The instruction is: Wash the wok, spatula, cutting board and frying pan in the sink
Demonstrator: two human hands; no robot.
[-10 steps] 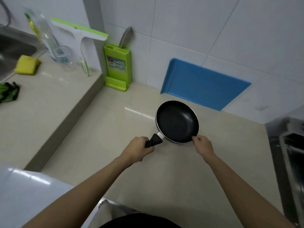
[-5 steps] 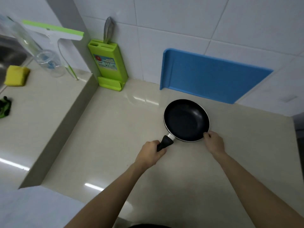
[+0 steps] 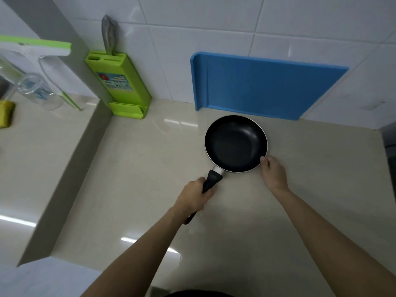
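A small black frying pan (image 3: 234,143) sits on the beige counter, just in front of a blue cutting board (image 3: 261,86) that leans upright against the tiled wall. My left hand (image 3: 194,196) is wrapped around the pan's black handle, which points toward me. My right hand (image 3: 273,173) pinches the pan's near right rim with its fingertips. The wok, the spatula and the sink are out of view.
A green knife block (image 3: 120,85) with one handle sticking out stands at the step to a higher counter (image 3: 42,151). On that higher level are a clear glass (image 3: 37,92), a green-edged squeegee (image 3: 42,48) and a yellow sponge (image 3: 5,113). A dark stove edge (image 3: 391,142) shows at far right.
The pan and both hands have shifted slightly to the right along the counter, toward the cutting board, and my view has turned right. Both grips are unchanged.
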